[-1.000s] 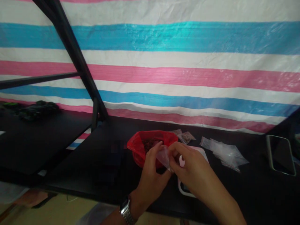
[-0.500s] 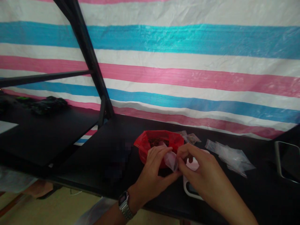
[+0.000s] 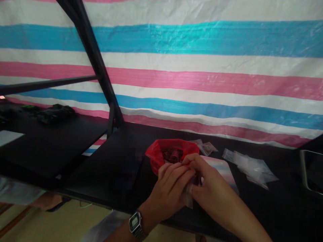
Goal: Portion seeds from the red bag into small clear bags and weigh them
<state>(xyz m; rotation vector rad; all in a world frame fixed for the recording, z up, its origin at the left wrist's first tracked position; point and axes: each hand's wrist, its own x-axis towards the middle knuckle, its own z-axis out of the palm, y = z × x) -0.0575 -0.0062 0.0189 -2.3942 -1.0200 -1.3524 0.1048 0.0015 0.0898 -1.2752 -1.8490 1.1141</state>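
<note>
My left hand [image 3: 170, 186], with a metal watch on its wrist, is closed round a small clear plastic bag [image 3: 188, 198]. My right hand [image 3: 208, 179] pinches the same bag from the other side, and the fingers of both hands meet over it. Much of the bag is hidden by the fingers. Just beyond them stands an open red plastic bag [image 3: 154, 156] with loose dark brown bits [image 3: 166, 154] and a small pinkish cup [image 3: 176, 154] inside. A scale with a shiny plate [image 3: 224, 168] lies partly under my right hand.
Small filled bags [image 3: 209, 148] lie behind the scale, and a pile of flat clear bags [image 3: 252, 168] is to the right. A phone-like device [image 3: 313, 171] lies at the right edge. A black frame post [image 3: 97, 64] rises at left. Another person's arm [image 3: 46, 200] shows at lower left.
Both hands have come lower and closer together round the small bag, which now hangs below the fingers. More of the scale's plate and the cup in the red bag shows.
</note>
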